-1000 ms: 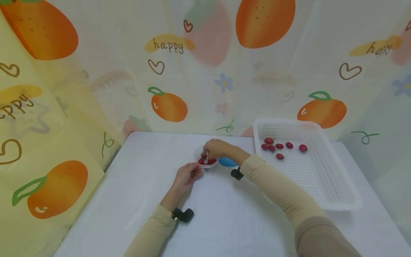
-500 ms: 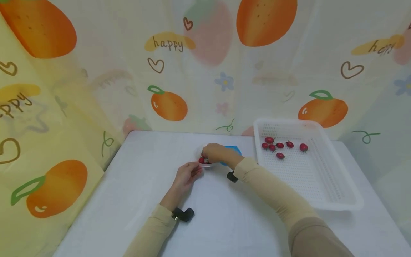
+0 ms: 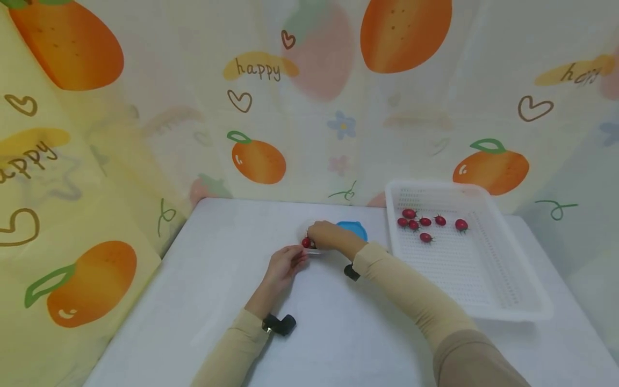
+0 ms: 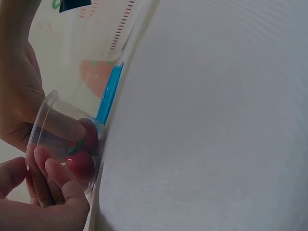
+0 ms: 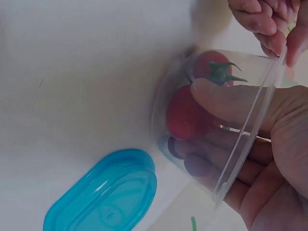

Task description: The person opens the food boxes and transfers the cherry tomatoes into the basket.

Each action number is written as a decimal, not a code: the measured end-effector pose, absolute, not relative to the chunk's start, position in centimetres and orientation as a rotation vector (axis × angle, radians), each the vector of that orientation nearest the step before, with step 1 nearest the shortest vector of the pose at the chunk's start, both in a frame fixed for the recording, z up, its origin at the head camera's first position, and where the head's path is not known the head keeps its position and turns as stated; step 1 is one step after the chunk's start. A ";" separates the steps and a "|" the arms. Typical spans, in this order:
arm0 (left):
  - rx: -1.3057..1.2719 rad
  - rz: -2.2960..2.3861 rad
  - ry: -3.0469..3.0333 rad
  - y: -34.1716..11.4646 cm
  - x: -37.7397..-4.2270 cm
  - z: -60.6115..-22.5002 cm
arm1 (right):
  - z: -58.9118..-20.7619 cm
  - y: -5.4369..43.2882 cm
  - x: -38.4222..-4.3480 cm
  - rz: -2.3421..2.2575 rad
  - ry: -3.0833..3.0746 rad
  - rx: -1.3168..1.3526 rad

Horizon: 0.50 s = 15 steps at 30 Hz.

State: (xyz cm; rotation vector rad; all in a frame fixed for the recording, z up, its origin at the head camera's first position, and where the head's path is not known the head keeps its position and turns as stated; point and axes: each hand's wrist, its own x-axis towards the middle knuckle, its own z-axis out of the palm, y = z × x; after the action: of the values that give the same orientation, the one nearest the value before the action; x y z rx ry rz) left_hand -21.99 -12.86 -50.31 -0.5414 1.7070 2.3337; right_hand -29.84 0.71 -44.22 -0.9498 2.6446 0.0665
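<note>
A small clear plastic tub (image 5: 255,62) with several cherry tomatoes stands on the white table. My left hand (image 3: 282,267) pinches the tub's near rim between thumb and fingers. Reaching down inside the tub, my right hand (image 3: 331,236) grips a cherry tomato (image 5: 185,115), its thumb on one side and fingers on the other. Beside it lies a second cherry tomato (image 5: 211,65) with a green stem, also seen in the left wrist view as a red fruit (image 4: 80,166). From the head camera, my right hand hides most of the tub's contents.
A blue lid (image 5: 108,192) lies on the table just right of the tub. Farther right stands a large white perforated basket (image 3: 454,279) with several cherry tomatoes (image 3: 425,237) toward its back. A fruit-patterned curtain (image 3: 309,134) hangs behind the table (image 3: 203,301).
My right hand has lowered into the tub, covering tomatoes visible before, and more of the blue lid now shows. My left hand stays at the rim. The head view shifts slightly.
</note>
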 end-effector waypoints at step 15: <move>-0.548 2.348 1.697 -12.7 -21.9 -50.1 | -43.9 0.8 -30.0 0.023 2.669 -0.924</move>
State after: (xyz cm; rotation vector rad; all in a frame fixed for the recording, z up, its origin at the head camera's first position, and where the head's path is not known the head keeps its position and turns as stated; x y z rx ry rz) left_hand -21.90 -12.74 -50.13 -0.5480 1.6972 2.3476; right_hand -29.97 0.75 -43.85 -0.9242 2.6693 0.0225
